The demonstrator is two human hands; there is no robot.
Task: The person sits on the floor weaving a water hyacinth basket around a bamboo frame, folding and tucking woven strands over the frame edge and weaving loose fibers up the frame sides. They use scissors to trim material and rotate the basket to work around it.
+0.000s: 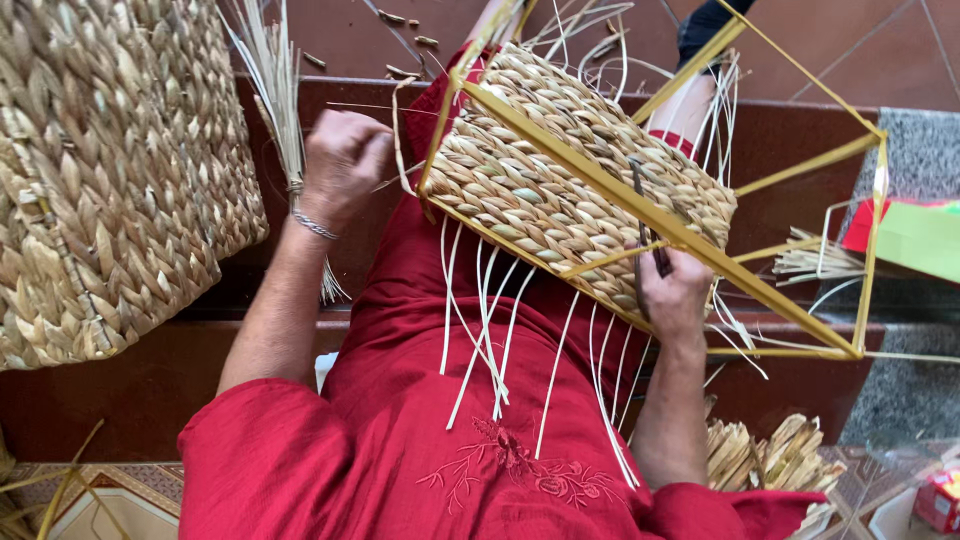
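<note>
Meanwhile, the left hand (pixel 343 160) pinches a dry fibre strand (pixel 398 125) while the right hand's (pixel 675 292) grip clasps the half-woven basket's (pixel 570 165) yellow metal frame (pixel 640 205).

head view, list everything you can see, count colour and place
half-woven basket: one, tan, on the lap at centre
frame: one, yellow rods, around the half-woven basket
loose strands: many, pale, hanging from the weave over the lap
finished basket: one, tan, far left
fibre bundle: one, pale, upper left
tool: one, dark, against the weave
red and green sheets: a few, right edge
garment: one, red, embroidered
bracelet: one, silver, left wrist
left hand: pulling a strand
right hand: gripping the tool
</note>
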